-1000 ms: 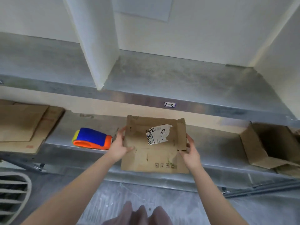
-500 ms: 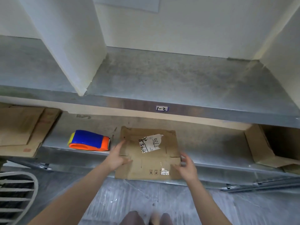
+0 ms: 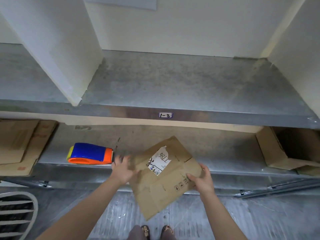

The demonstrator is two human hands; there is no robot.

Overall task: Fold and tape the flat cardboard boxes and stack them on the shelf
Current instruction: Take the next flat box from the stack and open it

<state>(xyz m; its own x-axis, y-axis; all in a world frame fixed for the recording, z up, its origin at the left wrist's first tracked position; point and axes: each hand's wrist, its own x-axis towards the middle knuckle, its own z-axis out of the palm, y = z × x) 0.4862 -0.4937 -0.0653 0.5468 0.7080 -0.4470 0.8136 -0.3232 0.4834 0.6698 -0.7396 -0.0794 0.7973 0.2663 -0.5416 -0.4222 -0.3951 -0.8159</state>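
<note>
Cardboard box, square on the shelf a moment ago, now hangs diagonal over its near edge, right hand gripping it, left hand too blurred to judge; folding still ahead

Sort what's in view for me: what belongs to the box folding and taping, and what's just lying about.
Job in hand: flat cardboard box, gripped by the right hand; tape dispenser; stack of flat cardboard, left; opened box, right; lower shelf.
Lying about: white slatted object, bottom left; shelf label reading 1-3.
</note>
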